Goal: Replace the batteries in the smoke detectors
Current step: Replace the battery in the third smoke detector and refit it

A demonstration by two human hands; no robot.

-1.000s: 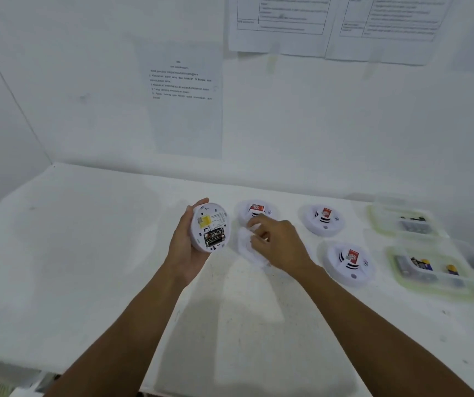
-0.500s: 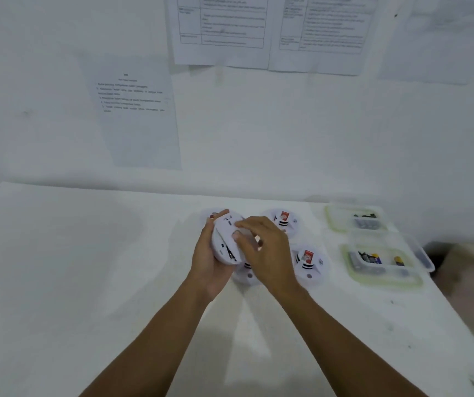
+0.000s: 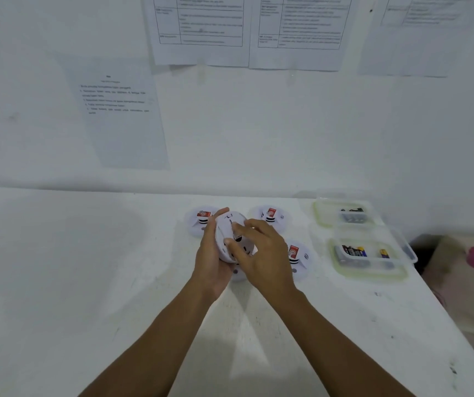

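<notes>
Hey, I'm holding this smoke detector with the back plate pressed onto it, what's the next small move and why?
Probably twist the back plate with your right hand until it locks, while your left hand steadies the smoke detector. Your right fingertips are spread on the plate, which covers the body, but I cannot tell whether it is latched yet.

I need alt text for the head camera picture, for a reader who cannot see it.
The left hand and the right hand grip a white smoke detector over a white table. More detectors and two clear boxes with batteries lie nearby.
</notes>
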